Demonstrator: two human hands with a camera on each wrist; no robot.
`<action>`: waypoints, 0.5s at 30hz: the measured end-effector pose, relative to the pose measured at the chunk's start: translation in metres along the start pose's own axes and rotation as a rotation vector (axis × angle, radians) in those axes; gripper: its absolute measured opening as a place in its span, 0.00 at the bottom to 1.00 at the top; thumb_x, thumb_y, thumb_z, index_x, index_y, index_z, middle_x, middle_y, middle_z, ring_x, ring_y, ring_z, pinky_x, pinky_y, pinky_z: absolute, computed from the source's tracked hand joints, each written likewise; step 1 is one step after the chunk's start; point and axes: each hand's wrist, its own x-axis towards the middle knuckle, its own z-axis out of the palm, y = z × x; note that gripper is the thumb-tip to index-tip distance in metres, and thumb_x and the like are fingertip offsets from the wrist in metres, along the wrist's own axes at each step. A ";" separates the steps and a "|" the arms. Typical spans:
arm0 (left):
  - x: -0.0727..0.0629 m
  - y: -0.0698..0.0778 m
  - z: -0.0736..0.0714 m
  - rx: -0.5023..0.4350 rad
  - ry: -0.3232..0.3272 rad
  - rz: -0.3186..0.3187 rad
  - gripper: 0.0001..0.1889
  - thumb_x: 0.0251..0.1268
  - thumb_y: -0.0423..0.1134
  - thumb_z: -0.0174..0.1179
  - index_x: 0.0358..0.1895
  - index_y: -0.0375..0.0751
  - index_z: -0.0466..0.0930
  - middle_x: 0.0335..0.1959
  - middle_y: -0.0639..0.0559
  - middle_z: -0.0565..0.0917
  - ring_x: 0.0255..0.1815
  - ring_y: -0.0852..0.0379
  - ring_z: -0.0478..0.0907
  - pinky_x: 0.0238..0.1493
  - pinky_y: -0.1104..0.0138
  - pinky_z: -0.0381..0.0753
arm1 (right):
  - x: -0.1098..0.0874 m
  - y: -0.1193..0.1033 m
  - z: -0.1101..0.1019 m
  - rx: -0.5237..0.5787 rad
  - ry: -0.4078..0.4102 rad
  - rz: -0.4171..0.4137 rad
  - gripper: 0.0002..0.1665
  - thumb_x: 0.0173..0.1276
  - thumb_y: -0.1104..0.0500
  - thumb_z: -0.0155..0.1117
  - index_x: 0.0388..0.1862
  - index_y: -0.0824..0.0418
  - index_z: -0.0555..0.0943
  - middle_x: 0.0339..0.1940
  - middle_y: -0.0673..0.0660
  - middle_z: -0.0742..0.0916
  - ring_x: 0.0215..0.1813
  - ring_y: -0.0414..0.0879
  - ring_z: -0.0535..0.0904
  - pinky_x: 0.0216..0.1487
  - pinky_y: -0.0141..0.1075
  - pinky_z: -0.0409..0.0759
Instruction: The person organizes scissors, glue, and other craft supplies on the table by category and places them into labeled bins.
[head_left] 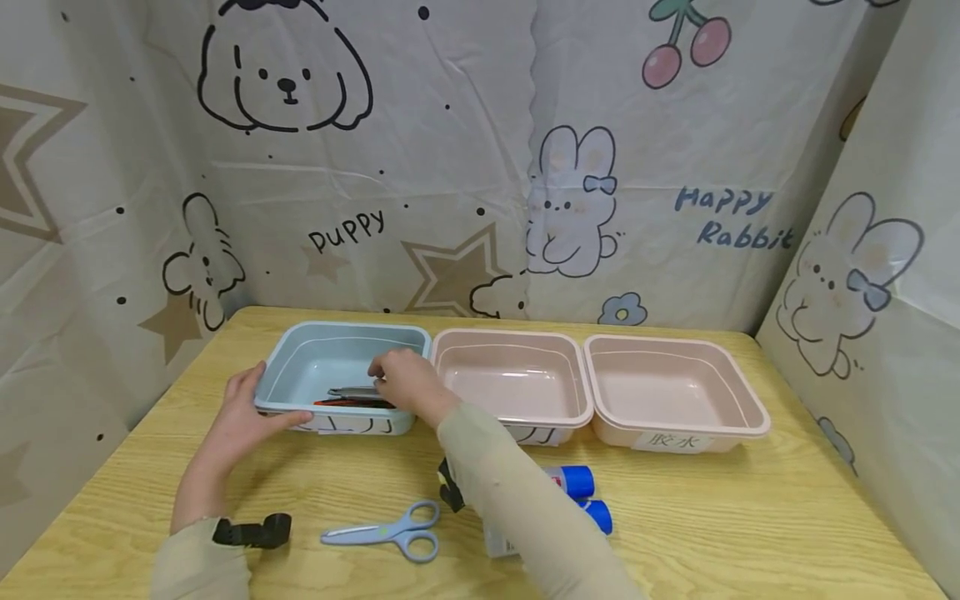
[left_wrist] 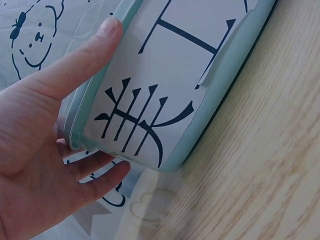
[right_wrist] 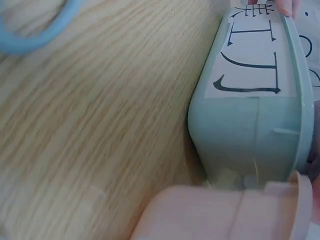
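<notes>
Lying lengthwise in blue bin: slim tools, left of nearer right hand, hold unclear; left hand gripping blue bin.

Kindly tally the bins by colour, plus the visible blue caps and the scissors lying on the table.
Blue bin: 1
Pink bins: 2
Blue caps: 2
Scissors: 1
Total: 6

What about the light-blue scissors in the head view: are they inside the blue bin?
No, the scissors lie on the table, in front of the blue bin.
</notes>
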 end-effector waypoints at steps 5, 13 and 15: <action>0.000 0.001 -0.001 0.000 -0.004 0.003 0.59 0.47 0.54 0.67 0.70 0.30 0.34 0.67 0.27 0.43 0.61 0.28 0.51 0.56 0.36 0.56 | -0.012 0.011 -0.013 0.081 0.041 -0.076 0.13 0.67 0.56 0.55 0.47 0.55 0.81 0.43 0.49 0.85 0.45 0.39 0.78 0.47 0.28 0.75; -0.001 0.000 0.000 0.011 0.012 0.010 0.59 0.46 0.54 0.68 0.70 0.29 0.35 0.66 0.25 0.45 0.60 0.28 0.53 0.56 0.36 0.56 | -0.048 0.032 -0.035 0.156 0.047 -0.136 0.13 0.66 0.56 0.56 0.46 0.58 0.81 0.42 0.50 0.84 0.43 0.40 0.78 0.44 0.27 0.75; 0.000 0.001 0.001 0.015 0.019 0.010 0.59 0.46 0.54 0.68 0.70 0.28 0.36 0.66 0.25 0.46 0.60 0.28 0.53 0.56 0.36 0.57 | -0.058 0.039 -0.039 0.139 0.059 -0.130 0.13 0.66 0.56 0.57 0.46 0.58 0.81 0.42 0.50 0.84 0.43 0.41 0.78 0.43 0.27 0.75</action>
